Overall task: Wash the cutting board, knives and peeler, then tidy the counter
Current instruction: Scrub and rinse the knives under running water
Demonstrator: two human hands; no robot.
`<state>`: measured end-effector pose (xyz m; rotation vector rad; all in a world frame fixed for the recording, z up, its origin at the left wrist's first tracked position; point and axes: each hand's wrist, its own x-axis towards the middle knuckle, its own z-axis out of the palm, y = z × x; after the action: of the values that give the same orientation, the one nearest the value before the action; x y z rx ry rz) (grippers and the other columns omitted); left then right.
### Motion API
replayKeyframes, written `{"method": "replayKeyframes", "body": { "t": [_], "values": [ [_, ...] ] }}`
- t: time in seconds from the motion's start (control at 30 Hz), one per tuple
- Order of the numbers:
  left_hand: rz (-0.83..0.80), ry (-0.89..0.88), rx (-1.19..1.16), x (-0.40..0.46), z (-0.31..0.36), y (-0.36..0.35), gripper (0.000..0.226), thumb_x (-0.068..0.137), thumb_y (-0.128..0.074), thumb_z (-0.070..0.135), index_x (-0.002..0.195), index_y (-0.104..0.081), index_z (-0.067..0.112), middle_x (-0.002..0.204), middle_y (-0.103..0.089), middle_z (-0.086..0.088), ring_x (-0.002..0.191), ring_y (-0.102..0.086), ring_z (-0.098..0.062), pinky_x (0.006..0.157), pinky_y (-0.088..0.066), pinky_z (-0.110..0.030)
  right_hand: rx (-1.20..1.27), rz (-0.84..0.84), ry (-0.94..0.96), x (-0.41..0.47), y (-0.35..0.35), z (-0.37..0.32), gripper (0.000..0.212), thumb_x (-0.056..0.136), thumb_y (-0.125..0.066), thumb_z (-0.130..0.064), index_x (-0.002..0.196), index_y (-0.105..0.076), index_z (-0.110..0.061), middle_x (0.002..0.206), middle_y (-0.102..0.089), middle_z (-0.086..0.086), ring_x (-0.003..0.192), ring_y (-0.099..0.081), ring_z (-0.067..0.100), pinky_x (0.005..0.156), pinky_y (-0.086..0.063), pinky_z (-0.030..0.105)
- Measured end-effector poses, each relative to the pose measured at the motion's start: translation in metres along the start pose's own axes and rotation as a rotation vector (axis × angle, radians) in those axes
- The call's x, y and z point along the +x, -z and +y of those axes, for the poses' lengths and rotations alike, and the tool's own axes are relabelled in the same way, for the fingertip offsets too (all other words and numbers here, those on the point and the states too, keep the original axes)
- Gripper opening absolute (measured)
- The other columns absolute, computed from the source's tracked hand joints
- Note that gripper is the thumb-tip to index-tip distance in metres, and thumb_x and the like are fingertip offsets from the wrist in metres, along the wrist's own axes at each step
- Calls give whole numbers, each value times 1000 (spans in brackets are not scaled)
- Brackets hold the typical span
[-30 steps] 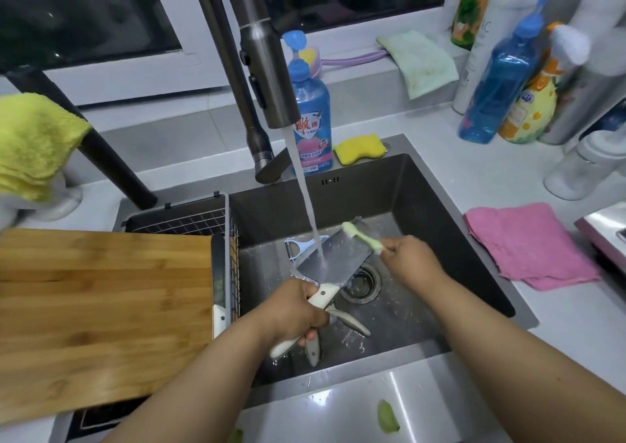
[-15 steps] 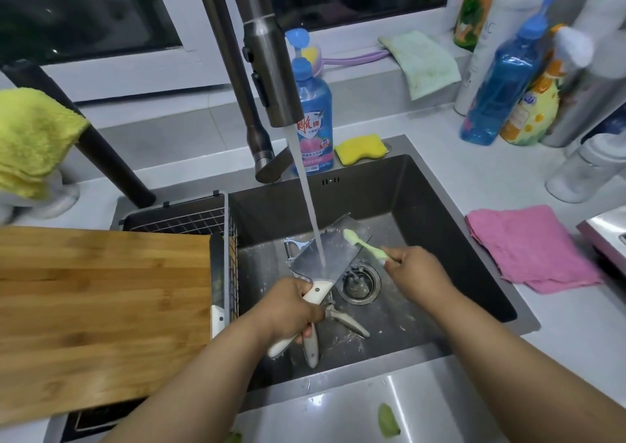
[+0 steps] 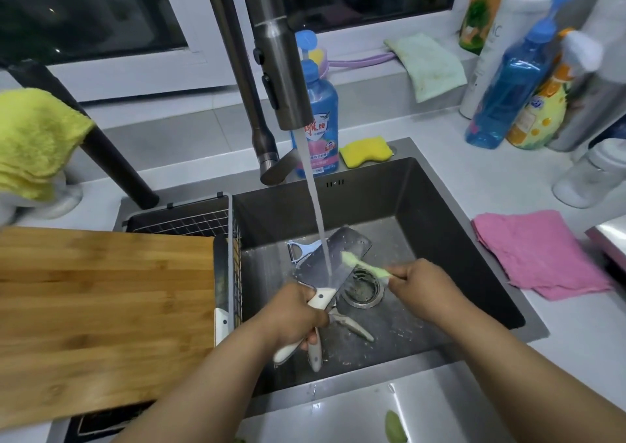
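The cleaver, a broad rectangular steel blade on a smooth cream handle, is held over the middle of the sink, tilted with its blade pointing away from the person. The left hand is wrapped round the handle. Water falls in a thin stream from the tap onto the blade near the handle. The right hand pinches the end of a pale green brush, thin and toothbrush-shaped, whose bristle end lies on the blade's flat face.

Under the cleaver, on the wet, speckled sink floor, lie a peeler with a pale handle and metal head, and two cream handles of other tools beside the round metal drain. The sink is a deep, dark grey, square steel basin. A wire rack sits in its left part, and the board, a thick bamboo slab with banded grain, lies across the rack and the counter to the left.

Behind the sink stand a blue soap bottle and a wavy yellow sponge. A fluffy yellow cloth hangs at far left, a pale green cloth drapes over the sill, and a folded pink cloth lies on the white counter at right. Plastic bottles crowd the right back corner. A green scrap lies on the steel rim in front.
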<state>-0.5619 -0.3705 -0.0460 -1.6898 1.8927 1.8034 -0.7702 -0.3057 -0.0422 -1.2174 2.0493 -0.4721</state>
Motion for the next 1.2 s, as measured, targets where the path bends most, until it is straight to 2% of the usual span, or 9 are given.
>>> {"method": "replayKeyframes", "body": {
  "t": [0.13, 0.3, 0.43, 0.57, 0.73, 0.87, 0.9, 1.03, 1.2],
  "values": [
    [-17, 19, 3, 2, -3, -2, 15, 82, -64, 3, 93, -60, -6, 53, -54, -13, 43, -49, -22, 40, -41, -20, -11, -84, 42, -10, -20, -11, 23, 93, -58, -30, 112, -69, -33, 61, -54, -11, 48, -43, -2, 43, -30, 9],
    [25, 16, 6, 0, 1, -3, 22, 77, -63, -1, 97, -53, 1, 72, -66, -24, 42, -54, -20, 42, -41, -19, -88, 109, -86, 18, -1, 7, 18, 94, -54, -26, 96, -72, -24, 64, -57, -1, 68, -58, 24, 53, -34, 25],
    [39, 45, -208, 1, 9, 0, 9, 84, -55, -4, 76, -53, -2, 70, -66, -25, 40, -55, -20, 42, -43, -22, 60, 238, -68, 11, 8, 17, 26, 94, -56, -28, 117, -68, -25, 80, -70, 1, 67, -58, 17, 56, -40, 22],
    [26, 157, -365, 7, 8, 9, 19, 97, -44, 11, 87, -55, -1, 64, -57, -12, 43, -54, -17, 41, -43, -21, 125, 202, -49, -5, -2, 20, 28, 92, -59, -29, 119, -67, -26, 87, -71, -1, 72, -61, 14, 56, -39, 21],
    [68, 129, -424, 3, 0, 10, 29, 98, -45, 15, 80, -58, -3, 60, -56, -13, 44, -51, -19, 40, -42, -21, 254, 70, -9, -22, -20, 13, 24, 90, -62, -25, 113, -70, -30, 61, -64, -16, 44, -47, -3, 48, -36, 14],
    [63, 116, -515, -1, -3, 5, 25, 89, -66, 21, 79, -62, -1, 65, -58, -12, 45, -53, -15, 39, -43, -21, 297, 30, 4, -32, -24, 10, 28, 91, -62, -25, 118, -67, -27, 94, -69, -13, 74, -60, -5, 66, -42, 12],
    [54, 126, -559, -2, -2, 4, 21, 89, -66, 17, 81, -62, -2, 64, -59, -10, 44, -52, -14, 38, -43, -21, 299, 17, 6, -33, -24, 10, 29, 91, -61, -25, 119, -67, -26, 90, -70, -16, 74, -60, -7, 68, -43, 11],
    [-9, 163, -705, -7, 0, 2, 10, 92, -59, 9, 88, -61, -1, 63, -60, -7, 42, -51, -12, 36, -41, -19, 273, -60, 33, -33, -30, -2, 29, 92, -60, -23, 121, -65, -24, 40, -46, -27, 39, -43, -16, 43, -30, 3],
    [-67, 170, -802, -13, -1, 2, 9, 92, -56, 9, 90, -61, 1, 63, -58, -6, 41, -50, -11, 35, -40, -17, 79, 12, 0, 0, -20, -3, 29, 94, -56, -27, 122, -65, -28, 96, -72, -6, 70, -53, 3, 48, -31, 14]
  ]
}}
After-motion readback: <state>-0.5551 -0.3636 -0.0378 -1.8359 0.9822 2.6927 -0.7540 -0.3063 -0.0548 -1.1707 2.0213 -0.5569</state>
